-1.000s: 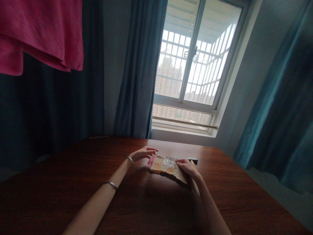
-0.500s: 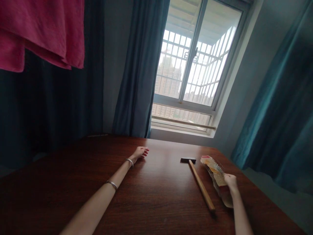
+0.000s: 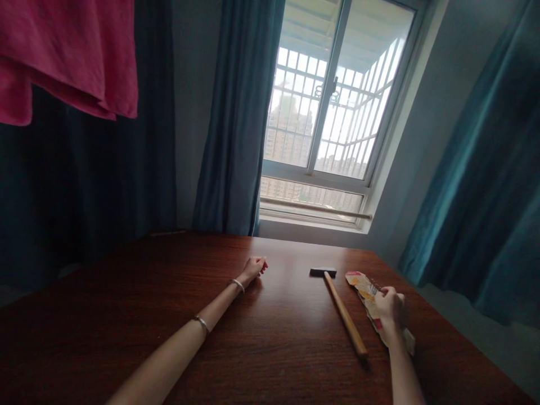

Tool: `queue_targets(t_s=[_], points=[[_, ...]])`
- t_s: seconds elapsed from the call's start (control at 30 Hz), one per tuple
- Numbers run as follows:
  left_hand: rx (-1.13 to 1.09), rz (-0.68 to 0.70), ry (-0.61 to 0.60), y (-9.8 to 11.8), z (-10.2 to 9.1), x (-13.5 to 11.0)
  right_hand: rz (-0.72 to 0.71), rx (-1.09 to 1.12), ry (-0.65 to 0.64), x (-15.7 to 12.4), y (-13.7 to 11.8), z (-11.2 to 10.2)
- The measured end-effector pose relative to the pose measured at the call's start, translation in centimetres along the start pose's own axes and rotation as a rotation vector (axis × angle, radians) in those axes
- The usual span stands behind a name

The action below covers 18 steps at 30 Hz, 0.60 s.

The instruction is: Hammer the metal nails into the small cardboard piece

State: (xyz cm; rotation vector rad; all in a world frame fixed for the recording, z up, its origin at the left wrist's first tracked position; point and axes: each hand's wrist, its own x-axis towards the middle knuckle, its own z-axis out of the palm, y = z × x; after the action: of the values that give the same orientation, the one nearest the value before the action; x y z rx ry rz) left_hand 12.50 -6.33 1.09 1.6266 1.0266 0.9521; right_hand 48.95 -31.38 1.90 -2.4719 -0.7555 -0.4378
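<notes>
My left hand (image 3: 256, 267) is held low over the table's middle, fingers curled in; I cannot make out whether anything small is inside them. My right hand (image 3: 390, 308) is over the torn, printed piece of cardboard (image 3: 363, 291), its fingertips pinched at a row of thin, nail-like pieces (image 3: 373, 287) along the card. The hand and wrist hide much of the card's lower part. Between my hands lies a hammer (image 3: 343, 315), its dark head toward the window and its wooden handle pointing back toward me. Neither hand touches it.
A dark reddish-brown wooden table (image 3: 236, 360) spreads under everything, its right edge close beyond the cardboard. Behind it are a barred window (image 3: 320, 112) and blue curtains (image 3: 236, 124). A pink cloth (image 3: 84, 56) hangs at the upper left.
My right hand has moved from the cardboard's right edge to the row of thin pieces, its fingertips reaching farther forward. My left hand has shifted slightly right. The hammer stays lying there.
</notes>
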Motion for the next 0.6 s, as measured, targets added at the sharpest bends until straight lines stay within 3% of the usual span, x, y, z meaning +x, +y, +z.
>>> queue_targets(t_s=[0.07, 0.23, 0.37, 0.6], points=[[0.068, 0.031, -0.131, 0.9, 2.3, -1.4, -0.061, 0.05, -0.037, -0.8, -2.1, 0.0], [0.123, 0.164, -0.368, 2.7, 7.3, -5.4, -0.313, 0.134, -0.348, -4.0, -6.9, 0.3], [-0.016, 0.111, -0.444, 3.1, 10.1, -7.6, -0.439, 0.069, -0.324, -6.0, -8.6, 0.5], [-0.223, -0.074, -0.501, 2.6, 14.2, -10.1, -0.358, -0.067, -0.367, -6.2, -8.4, 1.5]])
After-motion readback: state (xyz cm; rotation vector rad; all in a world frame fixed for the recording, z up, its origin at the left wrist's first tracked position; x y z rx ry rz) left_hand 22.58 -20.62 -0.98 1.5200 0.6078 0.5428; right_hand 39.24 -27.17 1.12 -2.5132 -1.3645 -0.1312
